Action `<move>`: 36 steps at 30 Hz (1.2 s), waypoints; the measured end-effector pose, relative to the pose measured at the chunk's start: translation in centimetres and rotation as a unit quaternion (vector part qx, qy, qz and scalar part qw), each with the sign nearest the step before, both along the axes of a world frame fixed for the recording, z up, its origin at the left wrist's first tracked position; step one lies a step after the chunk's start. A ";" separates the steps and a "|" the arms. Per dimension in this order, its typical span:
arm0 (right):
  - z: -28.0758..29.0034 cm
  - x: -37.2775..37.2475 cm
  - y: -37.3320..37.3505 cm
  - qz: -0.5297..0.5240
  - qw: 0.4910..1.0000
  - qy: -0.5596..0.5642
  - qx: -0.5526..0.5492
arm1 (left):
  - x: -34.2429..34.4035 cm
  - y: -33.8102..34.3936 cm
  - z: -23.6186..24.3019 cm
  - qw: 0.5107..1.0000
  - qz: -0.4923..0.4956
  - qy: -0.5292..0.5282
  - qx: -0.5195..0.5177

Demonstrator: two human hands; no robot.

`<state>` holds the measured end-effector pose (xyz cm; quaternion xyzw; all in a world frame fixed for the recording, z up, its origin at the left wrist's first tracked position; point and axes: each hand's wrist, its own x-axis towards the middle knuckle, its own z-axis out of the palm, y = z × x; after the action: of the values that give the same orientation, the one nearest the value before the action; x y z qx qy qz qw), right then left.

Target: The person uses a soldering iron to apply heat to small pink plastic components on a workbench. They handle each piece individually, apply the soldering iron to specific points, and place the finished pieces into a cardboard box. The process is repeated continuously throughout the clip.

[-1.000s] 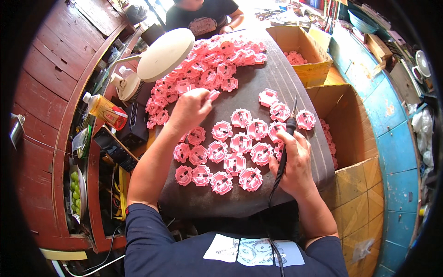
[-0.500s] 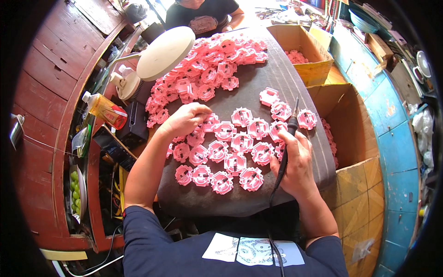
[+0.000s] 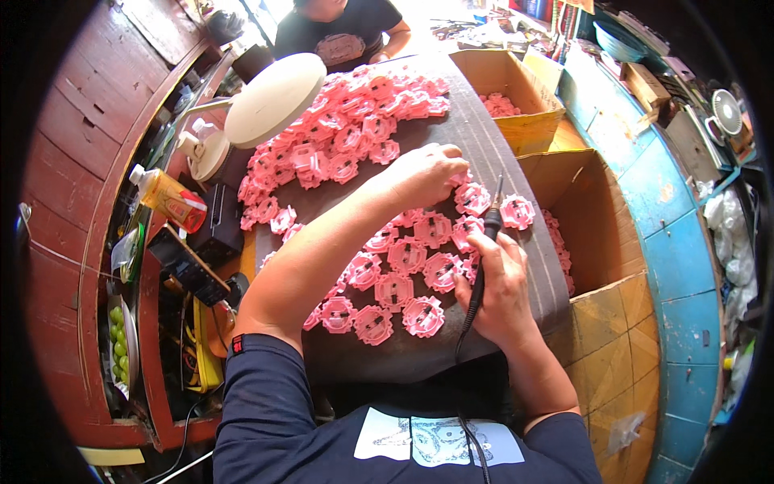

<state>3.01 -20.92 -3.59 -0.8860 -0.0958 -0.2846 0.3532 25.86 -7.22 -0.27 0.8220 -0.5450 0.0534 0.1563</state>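
Pink parts (image 3: 393,291) lie in loose rows on bench (image 3: 472,129): some laid out. Big heap (image 3: 347,129) behind, seems not laid out yet. More in near box (image 3: 601,218) and far box (image 3: 528,131); cannot tell if finished. Left hand (image 3: 442,168) bent over farthest row part; grip hidden, cannot tell. Right hand (image 3: 501,278) holds soldering iron (image 3: 493,222), tip pointing away.

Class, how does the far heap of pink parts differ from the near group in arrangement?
The heap is piled up; the near group spreads in roughly one layer. The heap's parts tilt various ways; the near group's mostly lie flat. Both are pink and rest on the dark table.
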 end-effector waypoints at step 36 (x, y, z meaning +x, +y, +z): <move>-0.1 -1.2 -5.0 -0.017 0.998 0.011 0.063 | -2.1 5.4 1.2 0.996 0.056 0.075 -0.007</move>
<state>1.83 -25.90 -3.69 -0.8667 -0.0583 -0.2863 0.4043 23.72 -1.81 0.96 0.8520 -0.4841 0.0035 0.1991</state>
